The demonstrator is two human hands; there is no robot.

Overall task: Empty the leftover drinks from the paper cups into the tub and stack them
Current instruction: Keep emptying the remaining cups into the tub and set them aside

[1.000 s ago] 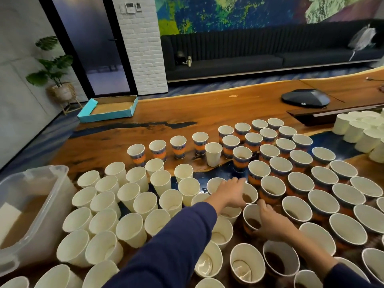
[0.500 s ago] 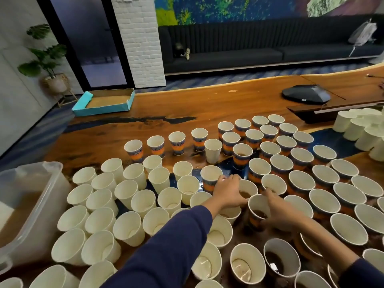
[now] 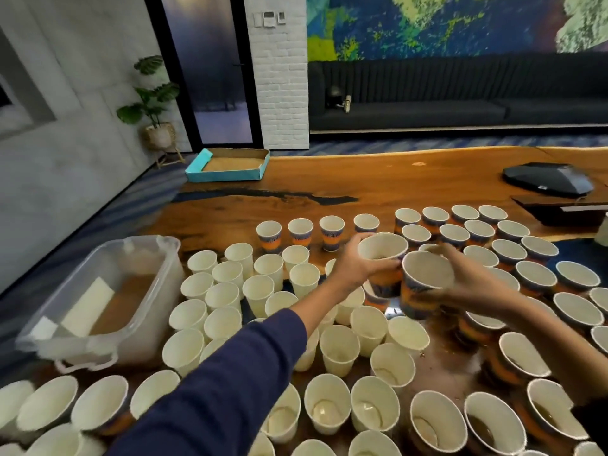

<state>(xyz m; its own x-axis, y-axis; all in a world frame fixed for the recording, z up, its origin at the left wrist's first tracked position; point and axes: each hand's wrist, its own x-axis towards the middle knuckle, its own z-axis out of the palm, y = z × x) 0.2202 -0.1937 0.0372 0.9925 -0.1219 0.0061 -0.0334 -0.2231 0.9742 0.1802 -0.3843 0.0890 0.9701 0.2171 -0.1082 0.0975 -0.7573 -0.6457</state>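
Left hand (image 3: 353, 269) grips one paper cup (image 3: 383, 261), right hand (image 3: 470, 284) grips another (image 3: 424, 284) — both lifted clear above the tabletop (image 3: 378, 182). Carry them level to the tub (image 3: 98, 291) at left — pour low, then nest.

Two patterned paper cups (image 3: 399, 274) held upright above the table, clear tub (image 3: 108, 301) left.

Glossy wooden table (image 3: 378, 182), paper cups (image 3: 339, 353)

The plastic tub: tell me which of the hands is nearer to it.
Left. The left hand holds a cup right of the tub; the right hand is farther right.
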